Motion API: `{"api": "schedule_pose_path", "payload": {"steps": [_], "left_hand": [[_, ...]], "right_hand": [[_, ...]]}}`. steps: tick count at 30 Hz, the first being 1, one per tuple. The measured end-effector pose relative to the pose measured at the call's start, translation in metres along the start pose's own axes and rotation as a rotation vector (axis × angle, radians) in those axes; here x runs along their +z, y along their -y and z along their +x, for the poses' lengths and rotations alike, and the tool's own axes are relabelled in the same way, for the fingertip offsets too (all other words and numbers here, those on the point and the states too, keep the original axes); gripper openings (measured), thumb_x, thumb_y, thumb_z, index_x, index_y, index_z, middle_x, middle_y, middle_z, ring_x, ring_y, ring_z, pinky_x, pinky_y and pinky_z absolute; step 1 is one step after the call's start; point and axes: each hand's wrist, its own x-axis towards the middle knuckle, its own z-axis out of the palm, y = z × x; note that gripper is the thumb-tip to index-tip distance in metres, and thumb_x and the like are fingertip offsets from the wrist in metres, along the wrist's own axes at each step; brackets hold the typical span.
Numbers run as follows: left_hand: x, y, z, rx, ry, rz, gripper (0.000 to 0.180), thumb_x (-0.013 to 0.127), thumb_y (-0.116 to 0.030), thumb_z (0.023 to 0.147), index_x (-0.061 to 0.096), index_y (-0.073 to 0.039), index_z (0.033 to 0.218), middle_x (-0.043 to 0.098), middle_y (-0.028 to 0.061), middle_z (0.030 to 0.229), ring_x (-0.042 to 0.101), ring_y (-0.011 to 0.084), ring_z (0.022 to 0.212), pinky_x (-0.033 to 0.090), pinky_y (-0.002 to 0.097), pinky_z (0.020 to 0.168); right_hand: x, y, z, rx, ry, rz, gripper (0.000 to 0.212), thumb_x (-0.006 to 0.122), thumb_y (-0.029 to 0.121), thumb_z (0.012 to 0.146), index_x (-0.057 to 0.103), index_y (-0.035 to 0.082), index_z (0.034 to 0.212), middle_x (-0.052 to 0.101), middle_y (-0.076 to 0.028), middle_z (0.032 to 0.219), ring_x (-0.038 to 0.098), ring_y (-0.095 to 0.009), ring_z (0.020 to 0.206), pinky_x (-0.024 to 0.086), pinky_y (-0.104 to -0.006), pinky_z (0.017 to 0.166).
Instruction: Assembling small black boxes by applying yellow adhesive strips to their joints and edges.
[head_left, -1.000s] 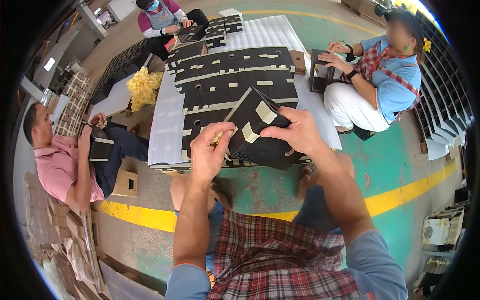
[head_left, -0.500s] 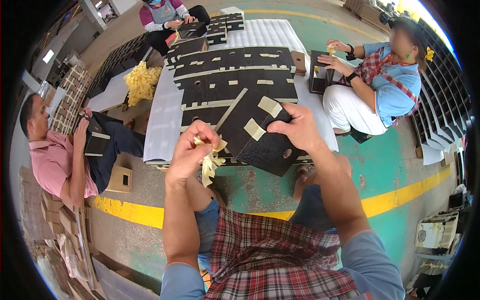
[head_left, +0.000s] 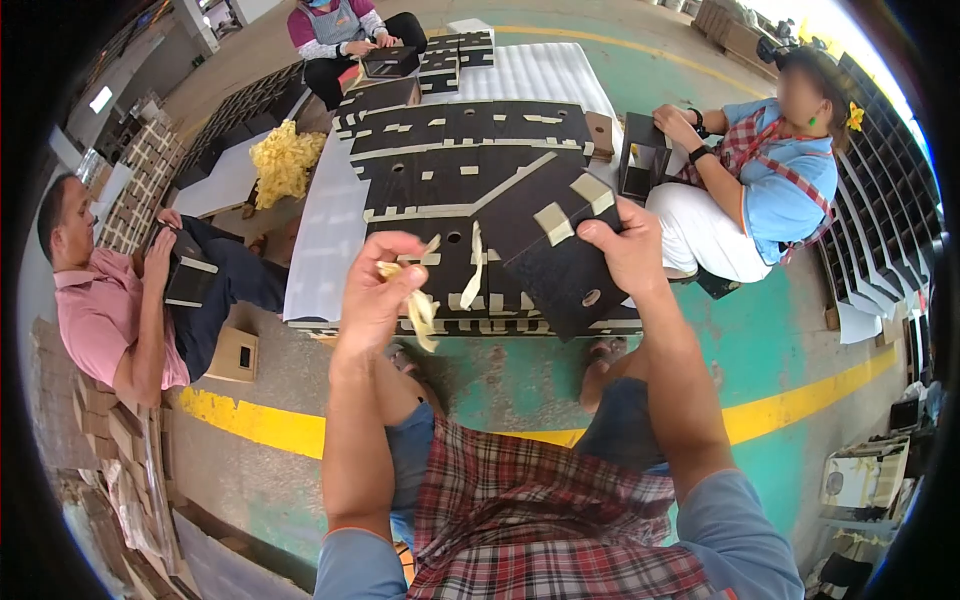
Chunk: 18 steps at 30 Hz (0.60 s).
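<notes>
In my right hand (head_left: 634,252) is a black wooden box (head_left: 555,275), gripped at its right side and held tilted over the near edge of the table. The box has a round hole near its lower corner. Two short pieces of pale masking tape (head_left: 554,223) stick to it near my thumb. My left hand (head_left: 372,300), apart from the box, pinches a bunch of crumpled yellow masking tape (head_left: 421,318). A narrow tape strip (head_left: 474,268) dangles by the box's left corner; whether it is still attached there I cannot tell.
Rows of taped black boxes (head_left: 420,180) cover the white-sheeted table (head_left: 318,235) ahead. A heap of yellow tape (head_left: 288,160) lies to the left. Three people (head_left: 110,300) sit around the table with boxes in their hands. Stacked boards (head_left: 120,440) stand at lower left.
My right hand has carried the box to the right, away from my left hand. A tape strip now hangs by the box's left corner. The person at right has both hands lower on their box.
</notes>
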Motion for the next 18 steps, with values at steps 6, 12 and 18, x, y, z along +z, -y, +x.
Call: {"api": "schedule_pose_path", "payload": {"steps": [6, 12, 18], "left_hand": [[0.029, 0.014, 0.002, -0.201, -0.029, -0.047, 0.026, 0.078, -0.006, 0.093, 0.061, -0.006, 0.113, 0.066, 0.0001, 0.091, 0.063, 0.0072, 0.075, 0.052, 0.0217, 0.067], [-0.013, 0.010, 0.007, 0.073, -0.215, -0.096, 0.021, 0.075, -0.010, 0.097, 0.063, -0.009, 0.113, 0.066, -0.0013, 0.095, 0.064, 0.0094, 0.084, 0.053, 0.0259, 0.077], [0.003, 0.005, 0.004, 0.210, -0.193, -0.366, 0.013, 0.070, -0.005, 0.099, 0.059, -0.011, 0.100, 0.062, -0.0013, 0.095, 0.058, 0.0084, 0.085, 0.049, 0.0235, 0.076]], "right_hand": [[0.022, 0.001, -0.005, 0.014, 0.098, -0.096, 0.024, 0.088, 0.017, 0.084, 0.075, 0.000, 0.094, 0.069, 0.004, 0.086, 0.058, -0.004, 0.079, 0.050, -0.0259, 0.070], [-0.008, 0.000, 0.006, 0.001, -0.092, 0.075, 0.024, 0.082, 0.015, 0.091, 0.076, -0.001, 0.108, 0.074, 0.001, 0.094, 0.062, -0.006, 0.082, 0.053, -0.0256, 0.075], [0.003, 0.006, -0.006, 0.031, 0.026, -0.010, 0.027, 0.085, 0.015, 0.087, 0.077, 0.000, 0.108, 0.075, 0.001, 0.095, 0.064, -0.006, 0.084, 0.053, -0.0256, 0.077]]}}
